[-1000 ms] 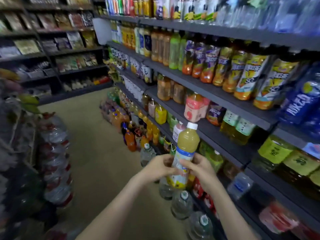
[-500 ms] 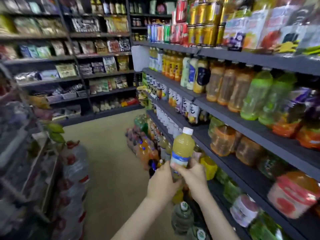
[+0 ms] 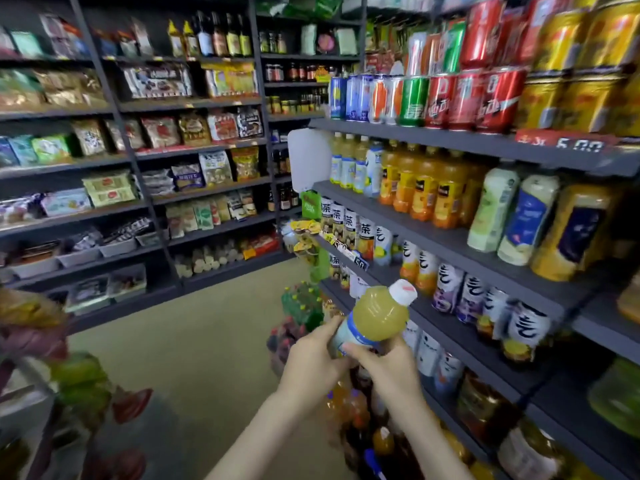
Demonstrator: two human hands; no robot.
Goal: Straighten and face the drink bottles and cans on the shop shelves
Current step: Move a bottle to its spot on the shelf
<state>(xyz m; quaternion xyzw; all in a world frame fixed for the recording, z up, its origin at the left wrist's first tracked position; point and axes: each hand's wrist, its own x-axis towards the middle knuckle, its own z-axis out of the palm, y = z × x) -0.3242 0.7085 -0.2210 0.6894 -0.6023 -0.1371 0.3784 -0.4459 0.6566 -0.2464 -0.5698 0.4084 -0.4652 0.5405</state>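
Observation:
A bottle of yellow-green drink (image 3: pixel 375 313) with a white cap and a blue and white label is held in front of the drink shelves, tilted with its cap toward the upper right. My left hand (image 3: pixel 311 358) grips its lower part from the left. My right hand (image 3: pixel 388 370) grips its base from the right and below. The shelf row (image 3: pixel 446 244) beside it holds orange juice bottles (image 3: pixel 422 188) and pale bottles (image 3: pixel 495 209). Below stand white-labelled tea bottles (image 3: pixel 446 287). Cans (image 3: pixel 440 100) line the higher shelf.
Dark shelving with snack packets (image 3: pixel 162 129) fills the far wall and left. Large bottles (image 3: pixel 349 410) stand on the floor at the foot of the drink shelves. A beige floor aisle (image 3: pixel 194 344) runs between. Blurred stock (image 3: pixel 45 375) crowds the left foreground.
My view has risen and turned left, showing higher shelves. The bottle, upright before, is tilted to the right now, still held in both hands.

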